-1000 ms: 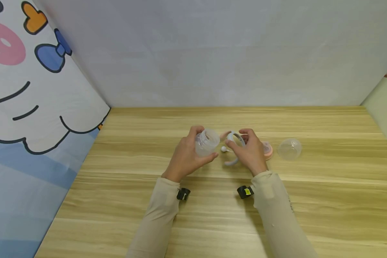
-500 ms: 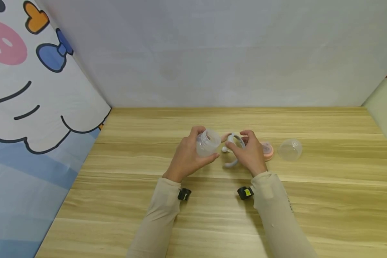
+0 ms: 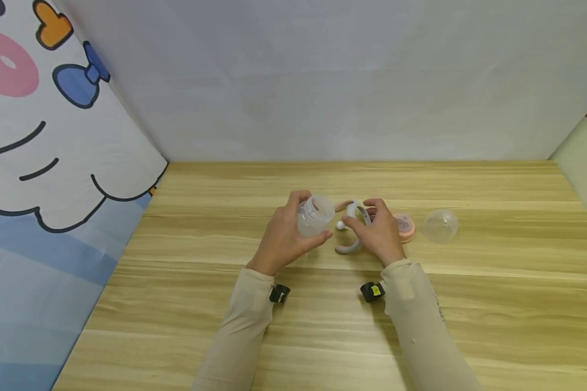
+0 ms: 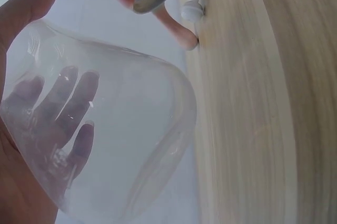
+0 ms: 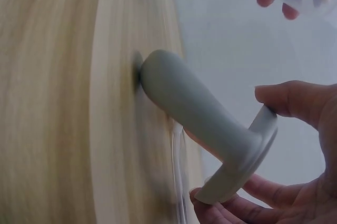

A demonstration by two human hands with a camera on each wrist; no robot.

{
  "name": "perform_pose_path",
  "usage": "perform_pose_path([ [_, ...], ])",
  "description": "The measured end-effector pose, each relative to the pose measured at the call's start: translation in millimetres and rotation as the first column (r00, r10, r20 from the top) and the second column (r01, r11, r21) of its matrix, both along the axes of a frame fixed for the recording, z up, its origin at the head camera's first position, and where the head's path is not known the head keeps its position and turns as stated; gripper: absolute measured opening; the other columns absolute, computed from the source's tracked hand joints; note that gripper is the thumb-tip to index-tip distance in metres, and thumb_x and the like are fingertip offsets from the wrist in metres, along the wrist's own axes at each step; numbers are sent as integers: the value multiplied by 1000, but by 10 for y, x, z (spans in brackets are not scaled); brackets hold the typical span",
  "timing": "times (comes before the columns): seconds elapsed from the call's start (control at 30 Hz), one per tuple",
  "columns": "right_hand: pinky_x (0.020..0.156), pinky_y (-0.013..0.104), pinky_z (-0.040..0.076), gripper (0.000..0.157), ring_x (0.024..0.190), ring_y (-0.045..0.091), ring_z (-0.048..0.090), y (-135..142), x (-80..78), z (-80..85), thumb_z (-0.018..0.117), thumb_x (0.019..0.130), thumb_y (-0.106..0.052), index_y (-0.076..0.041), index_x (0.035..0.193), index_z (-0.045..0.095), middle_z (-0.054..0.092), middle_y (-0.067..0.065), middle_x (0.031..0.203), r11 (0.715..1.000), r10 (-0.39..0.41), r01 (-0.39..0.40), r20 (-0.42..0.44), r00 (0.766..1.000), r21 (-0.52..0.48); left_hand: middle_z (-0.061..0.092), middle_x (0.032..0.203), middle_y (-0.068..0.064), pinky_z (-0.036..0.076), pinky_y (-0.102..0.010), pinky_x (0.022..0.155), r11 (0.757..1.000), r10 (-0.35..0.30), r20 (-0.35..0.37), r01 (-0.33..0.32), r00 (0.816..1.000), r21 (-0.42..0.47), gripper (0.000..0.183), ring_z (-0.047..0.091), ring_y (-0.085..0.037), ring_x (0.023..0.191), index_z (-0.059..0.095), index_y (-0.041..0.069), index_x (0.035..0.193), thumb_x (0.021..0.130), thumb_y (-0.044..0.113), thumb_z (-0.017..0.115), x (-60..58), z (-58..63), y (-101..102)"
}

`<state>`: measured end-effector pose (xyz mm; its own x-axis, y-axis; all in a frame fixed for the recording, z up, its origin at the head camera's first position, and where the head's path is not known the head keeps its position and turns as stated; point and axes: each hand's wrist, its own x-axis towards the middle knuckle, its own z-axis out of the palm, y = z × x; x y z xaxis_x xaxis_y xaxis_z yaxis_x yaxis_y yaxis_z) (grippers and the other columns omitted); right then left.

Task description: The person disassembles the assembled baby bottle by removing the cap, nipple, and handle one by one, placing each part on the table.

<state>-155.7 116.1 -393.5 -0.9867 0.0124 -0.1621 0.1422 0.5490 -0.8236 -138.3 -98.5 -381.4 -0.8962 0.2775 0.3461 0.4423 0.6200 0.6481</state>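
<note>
My left hand [image 3: 280, 239] grips a clear baby bottle [image 3: 315, 217], its threaded open mouth tilted up and to the right. In the left wrist view the fingers show through the bottle's [image 4: 137, 103] transparent wall. Just to the right, my right hand [image 3: 379, 231] pinches the grey ring of a two-handled bottle grip [image 5: 200, 108] between thumb and fingers. One of its handles is grey and the other pinkish; both point left toward the bottle, their ends close over the table. A thin clear straw with a white weighted end [image 3: 340, 225] lies beneath the grip.
Behind the right hand sits a pink bottle collar with a teat [image 3: 405, 228], partly hidden by that hand. Farther right a clear dome cap [image 3: 440, 226] rests on the wooden table [image 3: 200, 228]. A pale cloth wall [image 3: 323, 81] rises along the table's back edge.
The handle grip has turned slightly in my right hand, so its two handles reach a little farther left. My left hand and the bottle stay almost where they were.
</note>
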Motion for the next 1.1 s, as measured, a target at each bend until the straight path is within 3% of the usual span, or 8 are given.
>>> perform_pose_path([
  [0.67, 106, 52, 46, 70, 128, 41, 55, 39, -18, 1, 64, 94, -37, -1, 148, 37, 51, 26, 143, 999, 36, -37, 32, 999, 17, 68, 113, -16, 59, -42, 77, 999, 13, -25, -12, 1000, 44, 75, 71, -28, 93, 44, 6, 132, 76, 29, 87, -9, -16, 19],
  [0.93, 111, 54, 42, 69, 135, 41, 49, 77, -14, 27, 63, 96, -38, -3, 149, 36, 47, 25, 148, 999, 47, -47, 7, 999, -4, 64, 121, -14, 53, -51, 87, 992, 112, -104, -104, 988, 76, 75, 62, -33, 107, 47, 6, 134, 76, 32, 86, -1, -28, 44],
  [1.1, 113, 54, 41, 67, 137, 41, 46, 103, 12, 99, 63, 96, -40, -4, 148, 40, 47, 23, 149, 999, 36, -37, -47, 998, -36, 60, 126, -16, 52, -53, 91, 973, 166, -148, -137, 975, 188, 76, 59, -34, 112, 49, 6, 135, 75, 29, 88, -9, -32, 42],
])
